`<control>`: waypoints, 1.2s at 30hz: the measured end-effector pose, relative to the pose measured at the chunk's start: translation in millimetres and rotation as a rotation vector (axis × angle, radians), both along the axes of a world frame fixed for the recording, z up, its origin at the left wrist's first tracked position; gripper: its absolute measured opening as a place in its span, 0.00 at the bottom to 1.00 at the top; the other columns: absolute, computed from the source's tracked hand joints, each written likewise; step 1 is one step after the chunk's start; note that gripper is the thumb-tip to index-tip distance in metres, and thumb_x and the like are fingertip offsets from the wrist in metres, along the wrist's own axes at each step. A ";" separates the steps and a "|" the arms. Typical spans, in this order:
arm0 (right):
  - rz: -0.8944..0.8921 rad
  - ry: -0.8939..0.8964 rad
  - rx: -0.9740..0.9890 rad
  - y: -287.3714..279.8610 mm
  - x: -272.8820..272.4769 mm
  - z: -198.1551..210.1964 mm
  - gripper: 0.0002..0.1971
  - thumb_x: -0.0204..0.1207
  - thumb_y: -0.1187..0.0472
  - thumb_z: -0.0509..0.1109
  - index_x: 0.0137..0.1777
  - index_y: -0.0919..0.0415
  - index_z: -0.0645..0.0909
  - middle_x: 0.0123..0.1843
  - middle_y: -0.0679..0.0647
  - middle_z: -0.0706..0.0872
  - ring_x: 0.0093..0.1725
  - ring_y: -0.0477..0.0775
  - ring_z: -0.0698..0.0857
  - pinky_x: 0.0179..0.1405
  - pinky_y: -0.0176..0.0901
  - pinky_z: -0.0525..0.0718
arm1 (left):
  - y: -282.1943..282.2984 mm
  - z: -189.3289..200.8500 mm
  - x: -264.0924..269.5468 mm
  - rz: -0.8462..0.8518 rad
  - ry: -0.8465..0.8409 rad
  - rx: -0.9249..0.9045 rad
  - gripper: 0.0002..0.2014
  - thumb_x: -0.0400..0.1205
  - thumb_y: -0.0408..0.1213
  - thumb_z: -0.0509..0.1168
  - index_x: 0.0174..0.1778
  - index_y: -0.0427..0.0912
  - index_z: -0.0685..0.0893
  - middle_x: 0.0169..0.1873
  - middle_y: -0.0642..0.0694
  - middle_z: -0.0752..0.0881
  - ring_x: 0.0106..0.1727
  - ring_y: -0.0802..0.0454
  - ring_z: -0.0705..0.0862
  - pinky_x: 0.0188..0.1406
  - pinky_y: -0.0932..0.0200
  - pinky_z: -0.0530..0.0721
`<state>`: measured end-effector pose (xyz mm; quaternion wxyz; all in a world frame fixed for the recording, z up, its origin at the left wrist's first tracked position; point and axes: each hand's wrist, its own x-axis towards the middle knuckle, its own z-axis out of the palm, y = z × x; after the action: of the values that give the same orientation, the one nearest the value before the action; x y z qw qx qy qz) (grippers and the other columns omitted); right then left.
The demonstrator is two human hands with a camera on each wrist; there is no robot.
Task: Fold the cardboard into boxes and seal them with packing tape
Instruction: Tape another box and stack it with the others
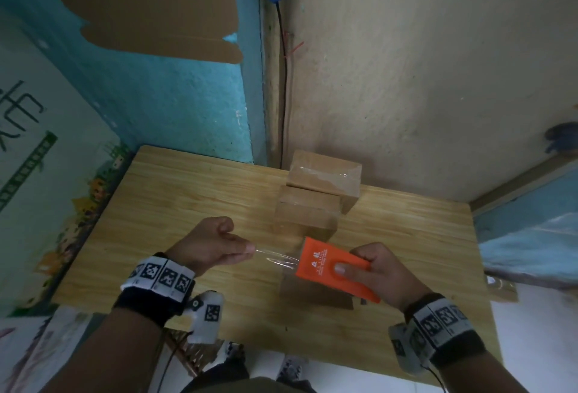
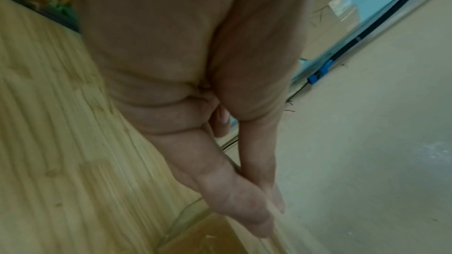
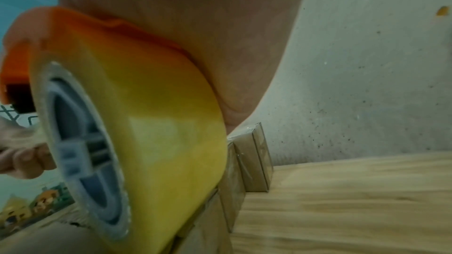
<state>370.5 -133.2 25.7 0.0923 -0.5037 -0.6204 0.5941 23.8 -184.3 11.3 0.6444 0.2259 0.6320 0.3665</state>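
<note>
Spanning most of the head view, the wood-grain table (image 1: 194, 192) lies bare left of three brown cardboard boxes (image 1: 308, 214) lined up from its far wall edge; above the nearest, the right hand (image 1: 383, 274) grips an orange tape dispenser (image 1: 331, 264), while the left hand (image 1: 212, 244) pinches its clear tape strip (image 1: 275, 258).
</note>
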 end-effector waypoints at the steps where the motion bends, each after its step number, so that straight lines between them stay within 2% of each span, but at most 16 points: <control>1: 0.016 -0.006 0.003 -1.5 -3.0 -0.3 0.44 0.59 0.21 0.81 0.48 0.67 0.90 0.43 0.64 0.94 0.39 0.72 0.93 0.30 0.51 0.89 | 0.6 -6.2 -0.6 0.010 0.017 -0.015 0.28 0.72 0.17 0.79 0.40 0.46 0.66 0.45 0.24 0.91 0.52 0.36 0.94 0.50 0.50 0.94; 4: 0.074 -0.046 0.049 -3.2 -12.7 0.3 0.45 0.60 0.18 0.78 0.49 0.66 0.90 0.42 0.64 0.93 0.39 0.71 0.92 0.33 0.53 0.88 | -1.6 -25.3 2.5 0.044 0.027 -0.047 0.28 0.72 0.16 0.79 0.38 0.46 0.66 0.48 0.22 0.90 0.52 0.34 0.94 0.44 0.53 0.94; 6: 0.116 -0.084 0.082 -3.1 -18.2 2.2 0.45 0.62 0.18 0.76 0.48 0.66 0.90 0.42 0.64 0.93 0.39 0.69 0.92 0.33 0.51 0.87 | -6.1 -40.2 5.6 0.044 0.032 -0.076 0.29 0.72 0.17 0.80 0.35 0.46 0.65 0.46 0.23 0.90 0.52 0.33 0.93 0.51 0.46 0.94; 9: 0.198 -0.153 0.122 -2.7 -28.4 4.4 0.34 0.72 0.28 0.78 0.44 0.64 0.89 0.40 0.61 0.92 0.36 0.61 0.92 0.33 0.46 0.86 | -12.9 -65.5 12.5 0.042 0.051 -0.128 0.30 0.71 0.18 0.80 0.32 0.47 0.64 0.48 0.20 0.89 0.51 0.33 0.94 0.51 0.45 0.93; 12: 0.281 -0.276 0.171 -3.5 -45.0 5.7 0.28 0.75 0.30 0.77 0.42 0.59 0.90 0.40 0.57 0.93 0.37 0.57 0.92 0.36 0.52 0.90 | -21.1 -82.9 21.0 0.019 0.046 -0.150 0.30 0.73 0.18 0.80 0.27 0.47 0.65 0.44 0.20 0.90 0.47 0.33 0.94 0.44 0.50 0.93; 15: 0.327 -0.384 0.241 -4.8 -59.0 5.1 0.31 0.73 0.26 0.75 0.42 0.58 0.90 0.38 0.56 0.93 0.34 0.54 0.91 0.37 0.56 0.90 | -23.9 -97.5 31.0 0.007 0.074 -0.158 0.31 0.76 0.12 0.71 0.25 0.47 0.62 0.24 0.34 0.83 0.27 0.43 0.89 0.27 0.56 0.86; 17: 0.342 -0.417 0.273 -5.2 -66.2 3.4 0.34 0.72 0.23 0.73 0.41 0.58 0.89 0.37 0.57 0.92 0.33 0.54 0.90 0.36 0.57 0.90 | -22.2 -110.8 39.0 -0.037 0.239 -0.119 0.29 0.77 0.10 0.63 0.29 0.48 0.58 0.25 0.46 0.70 0.21 0.49 0.75 0.22 0.56 0.74; 19: 0.347 -0.447 0.290 -5.4 -71.6 2.9 0.34 0.72 0.23 0.72 0.40 0.58 0.89 0.36 0.56 0.92 0.32 0.53 0.90 0.35 0.56 0.89 | -16.3 -126.5 50.5 -0.043 0.328 -0.163 0.25 0.74 0.16 0.66 0.27 0.47 0.63 0.26 0.47 0.67 0.26 0.50 0.70 0.28 0.57 0.73; 21: 0.341 -0.480 0.297 -4.7 -74.3 3.9 0.33 0.73 0.24 0.73 0.39 0.58 0.89 0.35 0.55 0.91 0.31 0.50 0.89 0.33 0.52 0.88 | -14.4 -130.5 61.4 -0.055 0.364 -0.211 0.18 0.76 0.21 0.71 0.29 0.47 0.75 0.28 0.47 0.77 0.29 0.51 0.76 0.31 0.62 0.76; 24: 0.343 -0.484 0.302 -4.6 -74.1 5.1 0.31 0.74 0.26 0.74 0.38 0.57 0.88 0.34 0.54 0.91 0.31 0.51 0.89 0.33 0.50 0.87 | -15.9 -135.8 67.0 -0.179 0.381 -0.158 0.16 0.76 0.23 0.73 0.32 0.48 0.79 0.31 0.50 0.82 0.33 0.55 0.79 0.36 0.65 0.79; 28: 0.333 -0.469 0.318 -4.3 -75.6 6.4 0.31 0.74 0.27 0.75 0.36 0.59 0.87 0.33 0.57 0.90 0.32 0.53 0.88 0.32 0.50 0.85 | -15.2 -140.0 70.8 -0.121 0.240 -0.211 0.09 0.70 0.31 0.73 0.35 0.49 0.83 0.39 0.38 0.89 0.42 0.38 0.90 0.49 0.43 0.91; 29: 0.328 -0.461 0.322 -4.3 -76.0 6.2 0.31 0.75 0.28 0.75 0.36 0.59 0.87 0.33 0.57 0.90 0.31 0.54 0.88 0.32 0.52 0.85 | -13.7 -141.9 73.4 -0.073 0.189 -0.157 0.07 0.73 0.32 0.71 0.33 0.47 0.82 0.36 0.37 0.87 0.38 0.38 0.89 0.44 0.43 0.91; 31: 0.325 -0.450 0.327 -4.2 -76.5 5.4 0.31 0.75 0.28 0.75 0.35 0.59 0.87 0.33 0.58 0.89 0.30 0.55 0.87 0.32 0.54 0.86 | -11.9 -138.1 79.4 0.024 0.164 -0.120 0.17 0.83 0.28 0.61 0.27 0.41 0.77 0.27 0.40 0.80 0.25 0.46 0.82 0.31 0.54 0.84; 33: 0.320 -0.457 0.325 -4.5 -76.1 4.6 0.31 0.74 0.27 0.74 0.35 0.59 0.87 0.34 0.59 0.89 0.30 0.56 0.87 0.32 0.55 0.86 | -14.1 -157.6 84.0 0.029 0.068 -0.115 0.23 0.87 0.26 0.58 0.25 0.39 0.80 0.23 0.44 0.80 0.24 0.51 0.81 0.29 0.56 0.83; 35: 0.321 -0.461 0.323 -4.7 -75.9 3.0 0.33 0.73 0.26 0.73 0.36 0.59 0.87 0.34 0.59 0.90 0.31 0.57 0.88 0.33 0.57 0.87 | -13.0 -169.9 83.9 0.017 0.042 -0.105 0.13 0.85 0.33 0.68 0.35 0.41 0.90 0.33 0.43 0.88 0.35 0.48 0.87 0.42 0.48 0.88; 36: 0.319 -0.459 0.321 -4.8 -75.3 2.7 0.33 0.73 0.25 0.73 0.37 0.60 0.88 0.35 0.60 0.90 0.31 0.58 0.88 0.33 0.58 0.87 | -15.1 -217.4 86.2 -0.057 -0.004 -0.076 0.07 0.80 0.40 0.76 0.45 0.40 0.92 0.42 0.40 0.91 0.44 0.43 0.89 0.50 0.42 0.89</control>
<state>295.2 -138.0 28.3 -0.0661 -0.4997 -0.7821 0.3664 110.0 -199.3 -206.2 0.6639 0.2187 0.6375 0.3241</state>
